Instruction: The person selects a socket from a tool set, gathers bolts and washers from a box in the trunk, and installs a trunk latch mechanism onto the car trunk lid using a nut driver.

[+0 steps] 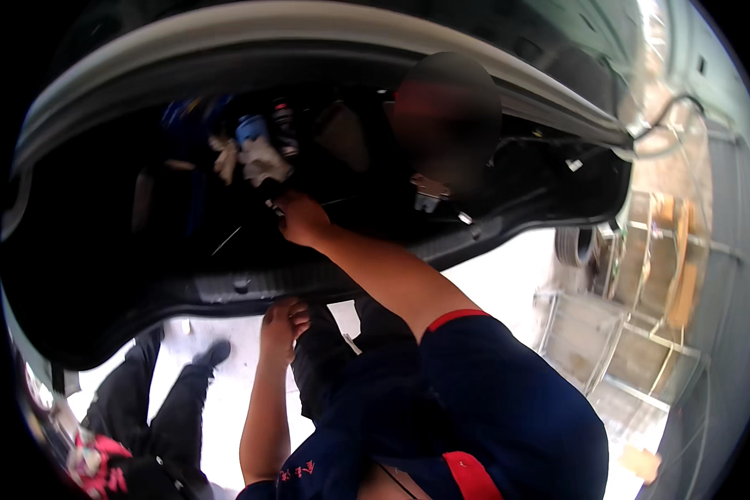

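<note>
My right hand (pixel 302 218) reaches into the dark open trunk of a car, fingers bent and closed near a small pale-tipped thing too dark and blurred to name. Just beyond it lie a crumpled greyish-white cloth or glove (pixel 263 161) and a blue container (pixel 251 129). Beside these stands a dark bottle with a red top (pixel 284 125). My left hand (pixel 285 323) is held low at the outer side of the trunk sill (pixel 217 287). Its fingers are curled in, and nothing shows in them.
A blurred round shape (pixel 447 117) covers the trunk's right part, above a small metallic piece (pixel 429 193). Another person's legs (pixel 175 400) are at the lower left. To the right are a tyre (pixel 573 247) and a metal rack (pixel 625 333). The raised lid arches overhead.
</note>
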### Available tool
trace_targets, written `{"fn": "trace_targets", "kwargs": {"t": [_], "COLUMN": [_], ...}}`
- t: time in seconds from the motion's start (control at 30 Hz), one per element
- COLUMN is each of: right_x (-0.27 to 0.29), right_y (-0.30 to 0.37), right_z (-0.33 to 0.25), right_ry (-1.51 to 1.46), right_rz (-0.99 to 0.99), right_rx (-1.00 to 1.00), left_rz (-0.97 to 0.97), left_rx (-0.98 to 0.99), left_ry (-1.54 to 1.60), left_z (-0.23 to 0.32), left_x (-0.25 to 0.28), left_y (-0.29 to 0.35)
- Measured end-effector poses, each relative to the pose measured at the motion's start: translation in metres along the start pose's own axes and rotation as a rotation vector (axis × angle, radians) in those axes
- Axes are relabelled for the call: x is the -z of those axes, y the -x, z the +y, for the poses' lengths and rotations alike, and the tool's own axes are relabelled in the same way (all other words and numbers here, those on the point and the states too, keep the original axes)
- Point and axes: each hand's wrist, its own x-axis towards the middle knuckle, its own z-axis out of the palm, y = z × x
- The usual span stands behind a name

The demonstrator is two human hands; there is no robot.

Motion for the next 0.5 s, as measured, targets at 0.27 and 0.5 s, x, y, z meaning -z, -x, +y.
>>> {"fn": "trace_targets", "kwargs": {"t": [0.27, 0.5], "right_x": [0.2, 0.203], "right_y": [0.139, 0.028], "right_z": [0.231, 0.293], "right_ry": [0.143, 0.431], "right_rz": [0.65, -0.081], "right_rx": [-0.353, -0.593], "left_rz": [0.002, 0.001], "left_rx": [-0.175, -0.139], "left_ry": [0.049, -0.015], "left_z": [0.047, -0.023], "left_x": [-0.009, -0.069], "left_y": [-0.033, -0.017]}}
